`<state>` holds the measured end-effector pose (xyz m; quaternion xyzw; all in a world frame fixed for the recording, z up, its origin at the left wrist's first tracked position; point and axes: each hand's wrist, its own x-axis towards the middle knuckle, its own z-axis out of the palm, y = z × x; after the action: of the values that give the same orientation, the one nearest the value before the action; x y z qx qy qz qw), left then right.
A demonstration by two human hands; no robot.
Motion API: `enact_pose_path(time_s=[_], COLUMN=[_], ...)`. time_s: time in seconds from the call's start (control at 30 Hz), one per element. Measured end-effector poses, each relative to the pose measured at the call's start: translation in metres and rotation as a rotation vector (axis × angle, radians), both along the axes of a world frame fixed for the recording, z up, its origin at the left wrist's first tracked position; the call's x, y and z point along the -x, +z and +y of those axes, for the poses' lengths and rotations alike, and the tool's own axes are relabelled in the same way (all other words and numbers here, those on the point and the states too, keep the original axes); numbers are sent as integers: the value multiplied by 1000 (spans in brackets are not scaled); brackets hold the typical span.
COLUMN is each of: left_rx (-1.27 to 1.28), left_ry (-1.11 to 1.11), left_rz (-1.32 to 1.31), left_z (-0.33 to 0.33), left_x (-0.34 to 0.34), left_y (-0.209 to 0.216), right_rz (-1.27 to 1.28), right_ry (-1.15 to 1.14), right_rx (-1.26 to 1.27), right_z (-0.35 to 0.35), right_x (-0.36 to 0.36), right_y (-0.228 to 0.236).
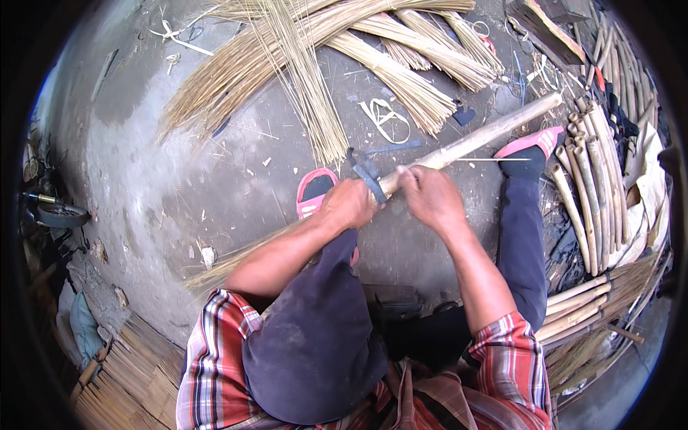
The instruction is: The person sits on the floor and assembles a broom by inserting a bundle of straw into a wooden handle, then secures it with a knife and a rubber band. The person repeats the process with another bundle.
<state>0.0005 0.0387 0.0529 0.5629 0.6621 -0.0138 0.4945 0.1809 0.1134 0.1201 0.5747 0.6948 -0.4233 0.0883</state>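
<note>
My left hand (349, 203) is closed around the lower end of a pale wooden stick (494, 130), which slants up to the right. A dark flat strip (368, 177) loops round the stick right by the left fingers. Thin straw (240, 259) runs out under my left forearm, toward the lower left; its join with the stick is hidden by the hand. My right hand (435, 197) is a fist against the near side of the stick, thumb touching it. What the right fingers hold is hidden. A thin pale straw (494, 159) shows just right of that fist.
Long straw bundles (315, 43) lie across the floor ahead, with a loose pale loop (387, 120) nearby. Wooden poles (591, 172) are stacked at the right, above more straw and sticks (580, 308). A slatted mat (140, 369) lies lower left. My pink sandals (315, 188) flank the stick.
</note>
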Motion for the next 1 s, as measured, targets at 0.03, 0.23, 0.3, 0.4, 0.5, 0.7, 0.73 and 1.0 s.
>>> enact_pose_path(time_s=[0.03, 0.23, 0.3, 0.4, 0.5, 0.7, 0.73, 1.0], left_rx=[-25, -81, -78, -109, -70, -54, -40, -132], left_ry=[-10, -22, -43, 10, 49, 4, 11, 25], left_rz=[13, 33, 52, 9, 46, 52, 60, 39], left_z=[-3, -20, -21, -21, -20, -17, -17, -15], left_x=[-1, -6, -6, -7, -8, -9, -9, -2], left_y=[-4, -16, -18, -18, -16, -11, -11, -20], right_rz=[-52, 26, 257, 519, 624, 319, 190, 519], right_ry=[23, -42, -178, -404, -554, -396, -306, -64], right_rx=[60, 320, 418, 542, 438, 261, 232, 182], right_z=[3, 7, 4, -15, -51, -84, -84, -108], right_x=[13, 49, 45, 27, 8, -26, -25, -9], right_y=[-7, -36, -30, -10, 5, 13, 14, 53])
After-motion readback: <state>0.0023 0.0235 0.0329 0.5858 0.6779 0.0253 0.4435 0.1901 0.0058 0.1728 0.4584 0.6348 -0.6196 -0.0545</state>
